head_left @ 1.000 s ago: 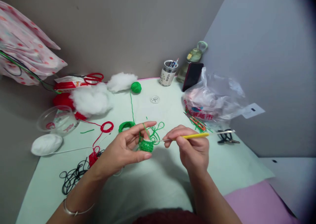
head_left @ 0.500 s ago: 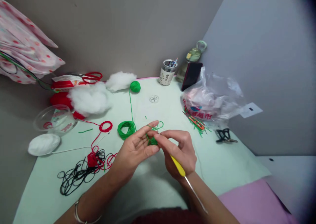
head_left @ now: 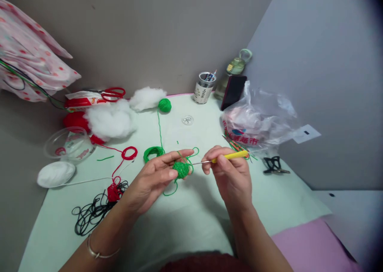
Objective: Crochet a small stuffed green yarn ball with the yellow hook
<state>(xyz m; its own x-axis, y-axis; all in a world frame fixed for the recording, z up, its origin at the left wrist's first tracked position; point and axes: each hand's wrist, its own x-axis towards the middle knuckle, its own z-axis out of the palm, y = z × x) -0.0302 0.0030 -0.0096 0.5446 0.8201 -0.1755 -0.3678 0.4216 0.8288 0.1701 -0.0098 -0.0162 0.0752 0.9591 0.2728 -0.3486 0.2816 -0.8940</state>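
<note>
A small green crochet piece (head_left: 181,170) is pinched between the thumb and fingers of my left hand (head_left: 152,180). Loose green yarn loops rise above it and hang below. My right hand (head_left: 231,176) grips a crochet hook (head_left: 230,156) by its yellow handle, its metal shaft pointing left to the edge of the green piece. Whether the hook's tip sits inside a stitch is too small to tell. Behind my left hand lies a coil of green yarn (head_left: 152,153), with a strand running up to a green yarn ball (head_left: 164,105).
At left are white stuffing (head_left: 110,120), a white yarn ball (head_left: 56,174), a plastic tub (head_left: 49,146), red yarn (head_left: 129,153) and tangled black cord (head_left: 89,216). Red-handled scissors (head_left: 113,94) lie behind. A pen can (head_left: 202,90), phone (head_left: 233,92), plastic bag (head_left: 257,122) and black clip (head_left: 272,165) stand right.
The green piece has turned into fuller view in my left hand. My right hand has moved right, away from it, and the hook has swung from slanting down to nearly level.
</note>
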